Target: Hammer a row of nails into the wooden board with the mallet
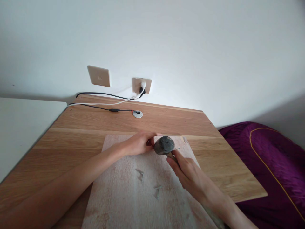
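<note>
My right hand [187, 171] is closed round the wooden handle of a hammer [164, 145], whose dark, worn head is raised over the far part of a pale wooden board [124, 197]. Left of the hammer head, my left hand [141, 143] rests at the board's far edge with its fingers curled together. The hammer head covers the fingertips' surroundings, so what they pinch, if anything, cannot be made out. Several loose nails [140, 174] lie in two small groups on the board nearer to me. Just right of the hammer head, another thin nail-like piece [177, 148] shows.
The board lies on a wooden desk [228, 168] against a white wall. Behind it are a cable grommet [137, 114], black and white cables [105, 104] and a wall socket [142, 86] with plugs. A white surface [26, 127] adjoins at left; purple fabric [274, 159] lies right.
</note>
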Demonstrator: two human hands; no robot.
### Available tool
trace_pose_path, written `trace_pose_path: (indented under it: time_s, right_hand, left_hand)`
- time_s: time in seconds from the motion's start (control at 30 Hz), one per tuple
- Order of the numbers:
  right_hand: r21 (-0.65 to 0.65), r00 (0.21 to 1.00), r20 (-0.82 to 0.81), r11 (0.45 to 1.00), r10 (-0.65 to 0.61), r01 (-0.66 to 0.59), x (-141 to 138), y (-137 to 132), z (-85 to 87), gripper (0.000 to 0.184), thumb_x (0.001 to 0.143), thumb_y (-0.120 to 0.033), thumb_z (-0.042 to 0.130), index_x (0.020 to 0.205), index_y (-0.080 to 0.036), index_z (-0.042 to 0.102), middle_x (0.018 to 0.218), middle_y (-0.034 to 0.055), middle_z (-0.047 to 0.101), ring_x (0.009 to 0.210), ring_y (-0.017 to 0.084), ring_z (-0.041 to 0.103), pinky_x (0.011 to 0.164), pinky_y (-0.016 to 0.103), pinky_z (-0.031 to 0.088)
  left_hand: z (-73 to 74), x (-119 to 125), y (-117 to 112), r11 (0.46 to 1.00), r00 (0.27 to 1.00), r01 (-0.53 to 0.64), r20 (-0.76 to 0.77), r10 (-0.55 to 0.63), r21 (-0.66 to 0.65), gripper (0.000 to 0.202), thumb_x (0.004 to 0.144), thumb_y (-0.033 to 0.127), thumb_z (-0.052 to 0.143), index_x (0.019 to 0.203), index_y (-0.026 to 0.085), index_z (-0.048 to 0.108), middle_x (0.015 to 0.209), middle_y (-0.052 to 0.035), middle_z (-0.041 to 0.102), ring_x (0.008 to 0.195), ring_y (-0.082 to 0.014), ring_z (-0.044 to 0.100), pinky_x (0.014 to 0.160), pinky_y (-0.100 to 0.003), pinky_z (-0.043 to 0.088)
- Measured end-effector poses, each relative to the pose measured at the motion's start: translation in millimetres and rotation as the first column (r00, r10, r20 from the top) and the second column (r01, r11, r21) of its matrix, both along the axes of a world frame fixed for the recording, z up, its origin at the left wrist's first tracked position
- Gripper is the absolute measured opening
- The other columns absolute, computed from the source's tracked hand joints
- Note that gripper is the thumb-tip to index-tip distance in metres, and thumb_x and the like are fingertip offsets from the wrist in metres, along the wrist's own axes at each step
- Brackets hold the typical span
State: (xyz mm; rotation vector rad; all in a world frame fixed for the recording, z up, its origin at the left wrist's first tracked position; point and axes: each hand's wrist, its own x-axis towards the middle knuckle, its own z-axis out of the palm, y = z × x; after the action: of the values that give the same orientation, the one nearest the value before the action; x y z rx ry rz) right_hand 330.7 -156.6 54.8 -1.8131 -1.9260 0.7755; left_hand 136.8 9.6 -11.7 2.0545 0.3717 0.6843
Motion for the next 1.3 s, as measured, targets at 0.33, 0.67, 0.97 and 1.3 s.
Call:
trace_pose_path:
  time_s: [0.33, 0.67, 0.97, 1.3]
  right_hand:
    - [-0.048, 0.996, -0.039, 0.996, -0.077, 0.075, -4.3, -6.2, -1.2, 0.028, 0.114, -0.048, 0.039, 0.104, -0.026, 0.054, 0.070, -0.0042, 0.055, 0.062, 0.018, 0.055, 0.062, 0.032, 0.034]
    - [-0.268, 0.941, -0.090, 0.918, -0.327, 0.293, 12.8, -54.6, -7.7, 0.046, 0.110, -0.066, 0.035, 0.112, -0.025, 0.056, 0.048, -0.0113, 0.042, 0.040, 0.016, 0.043, 0.049, 0.031, 0.035]
    - [-0.117, 0.942, -0.127, 0.948, -0.311, 0.297, 19.0, -61.5, -31.1, 0.039, 0.112, -0.057, 0.035, 0.105, -0.028, 0.059, 0.078, 0.0013, 0.073, 0.073, 0.025, 0.073, 0.065, 0.035, 0.047]
    - [-0.148, 0.960, -0.108, 0.959, -0.259, 0.242, 21.0, -61.5, -25.1, 0.037, 0.114, -0.054, 0.033, 0.106, -0.026, 0.056, 0.084, 0.0035, 0.074, 0.077, 0.026, 0.074, 0.067, 0.037, 0.049]
  left_hand:
    - [0.9, -1.7, -0.3, 1.000, 0.999, -0.014, -0.048, 0.013, -0.013, 0.047, 0.082, 0.002, 0.067, 0.125, 0.021, 0.073, 0.078, 0.0045, 0.071, 0.070, -0.0124, 0.063, 0.068, -0.023, 0.044]
    - [14.3, -4.2, 0.9, 1.000, 0.977, 0.004, -0.213, -0.008, -0.019, 0.064, 0.082, 0.007, 0.070, 0.143, 0.022, 0.065, 0.089, 0.0007, 0.076, 0.077, -0.0153, 0.070, 0.072, -0.026, 0.050]
    - [82.5, -39.5, -14.4, 0.966, 0.798, 0.171, -0.603, -0.019, 0.195, 0.028, 0.082, 0.011, 0.062, 0.104, 0.026, 0.071, 0.097, 0.0004, 0.075, 0.087, -0.0189, 0.070, 0.074, -0.030, 0.047]
    - [67.6, -35.6, -57.1, 0.894, 0.655, 0.361, -0.755, -0.041, 0.265, 0.025, 0.073, 0.003, 0.065, 0.088, 0.023, 0.061, 0.085, -0.0015, 0.068, 0.079, -0.0229, 0.068, 0.065, -0.033, 0.042]
